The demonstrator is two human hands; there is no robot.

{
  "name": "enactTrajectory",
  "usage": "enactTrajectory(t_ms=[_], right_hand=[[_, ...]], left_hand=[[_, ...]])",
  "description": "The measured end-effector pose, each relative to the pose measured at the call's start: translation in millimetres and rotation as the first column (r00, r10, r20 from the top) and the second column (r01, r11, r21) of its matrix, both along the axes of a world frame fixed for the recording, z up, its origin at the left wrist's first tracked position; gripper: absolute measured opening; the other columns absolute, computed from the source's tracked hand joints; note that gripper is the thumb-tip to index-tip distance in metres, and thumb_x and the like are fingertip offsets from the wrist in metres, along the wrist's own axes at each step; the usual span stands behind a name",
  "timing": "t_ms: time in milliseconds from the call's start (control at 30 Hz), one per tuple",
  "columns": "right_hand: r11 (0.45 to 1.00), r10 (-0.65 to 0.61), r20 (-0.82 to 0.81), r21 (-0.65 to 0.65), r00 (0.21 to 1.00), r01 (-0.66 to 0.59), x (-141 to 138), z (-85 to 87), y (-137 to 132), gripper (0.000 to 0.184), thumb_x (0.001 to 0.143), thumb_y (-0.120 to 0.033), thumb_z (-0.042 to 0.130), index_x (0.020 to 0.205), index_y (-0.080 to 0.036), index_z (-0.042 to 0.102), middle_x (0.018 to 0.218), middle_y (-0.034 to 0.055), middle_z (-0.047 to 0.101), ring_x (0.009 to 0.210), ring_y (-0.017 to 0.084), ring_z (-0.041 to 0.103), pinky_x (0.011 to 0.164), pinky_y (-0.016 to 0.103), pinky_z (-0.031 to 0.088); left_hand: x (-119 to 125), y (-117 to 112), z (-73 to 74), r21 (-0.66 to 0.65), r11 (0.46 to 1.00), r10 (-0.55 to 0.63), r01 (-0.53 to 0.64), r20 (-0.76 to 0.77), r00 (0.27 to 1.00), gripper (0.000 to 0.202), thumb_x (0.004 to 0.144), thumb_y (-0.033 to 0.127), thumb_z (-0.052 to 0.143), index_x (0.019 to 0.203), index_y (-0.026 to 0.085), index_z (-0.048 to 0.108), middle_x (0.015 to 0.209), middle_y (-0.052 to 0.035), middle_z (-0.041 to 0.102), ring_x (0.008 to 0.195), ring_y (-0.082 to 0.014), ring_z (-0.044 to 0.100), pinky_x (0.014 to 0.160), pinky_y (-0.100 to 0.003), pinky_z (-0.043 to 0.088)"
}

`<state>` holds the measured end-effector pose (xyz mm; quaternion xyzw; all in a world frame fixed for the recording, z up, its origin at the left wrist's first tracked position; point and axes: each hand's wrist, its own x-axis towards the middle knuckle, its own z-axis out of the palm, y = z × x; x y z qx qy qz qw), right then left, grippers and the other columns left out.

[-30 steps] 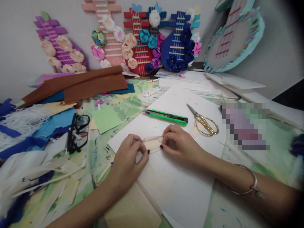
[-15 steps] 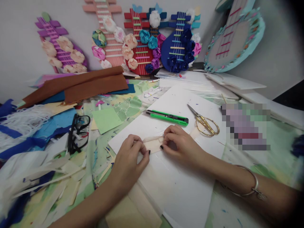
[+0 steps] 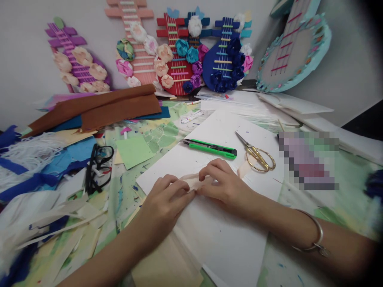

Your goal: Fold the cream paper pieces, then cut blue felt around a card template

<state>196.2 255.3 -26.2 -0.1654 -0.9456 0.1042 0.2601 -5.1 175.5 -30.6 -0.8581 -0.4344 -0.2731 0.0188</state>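
Observation:
A small piece of pale cream paper, folded and thin, lies between my hands over a white board. My left hand is closed on its left part, fingers curled. On the other side my right hand pinches it with thumb and bent fingers, partly hiding it. The fingertips of both hands nearly meet. Just beyond them lie a green utility knife and gold-handled scissors with slightly parted blades. A peach paper scrap sits by the scissor handles. Larger cream sheets lie below my left wrist.
Black glasses, a light green paper square and white cords are on the left. Brown crepe paper lies behind. Decorated paper lutes lean on the wall. A blurred-out item lies right.
My hands have come closer together, the right one shifting left along the cream paper. Less of the paper shows between them, and the peach scrap by the scissors is more exposed.

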Motion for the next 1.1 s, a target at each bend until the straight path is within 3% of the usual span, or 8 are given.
enactTrajectory(t_ms=[167,500,667,1100], right_hand=[[0.996,0.044,-0.018,0.074,0.999,-0.043,2,-0.1,4,0.025,0.091,-0.013,0.047,0.077,-0.018,0.067,0.095,0.006,0.058,0.093,0.02,0.042,0.076,0.037,0.034],[0.989,0.058,0.006,0.136,0.998,-0.059,3,-0.5,5,0.025,0.09,-0.012,0.049,0.073,-0.017,0.067,0.089,0.006,0.059,0.089,0.019,0.043,0.071,0.035,0.03],[0.991,0.07,0.048,0.109,0.996,-0.075,7,2.8,8,0.017,0.078,-0.006,0.055,0.068,-0.016,0.064,0.094,0.0074,0.058,0.091,0.021,0.043,0.074,0.036,0.031],[0.991,0.095,0.094,0.086,0.991,-0.103,16,11.5,17,0.012,0.064,-0.003,0.055,0.059,-0.014,0.057,0.091,0.0077,0.06,0.088,0.021,0.046,0.073,0.037,0.035]], left_hand=[[-5,-2,-0.2,0.035,0.999,0.024,-0.021,-0.112,0.993,0.025,0.087,0.009,0.052,0.108,0.016,0.064,0.113,-0.0139,0.057,0.103,-0.0285,0.045,0.085,-0.048,0.045],[-8,2,0.5,-0.047,0.999,-0.002,-0.005,-0.148,0.989,0.027,0.088,0.007,0.049,0.11,0.016,0.062,0.115,-0.0144,0.052,0.106,-0.0291,0.041,0.086,-0.048,0.045],[-12,0,2.8,-0.047,0.999,-0.022,0.016,-0.131,0.991,0.02,0.085,0.004,0.051,0.095,0.014,0.064,0.115,-0.0137,0.053,0.106,-0.0291,0.04,0.087,-0.048,0.043],[-21,-5,10.9,-0.05,0.997,-0.065,0.064,-0.028,0.997,0.019,0.081,0.0,0.054,0.091,0.013,0.064,0.108,-0.0126,0.057,0.105,-0.0265,0.044,0.086,-0.045,0.043]])
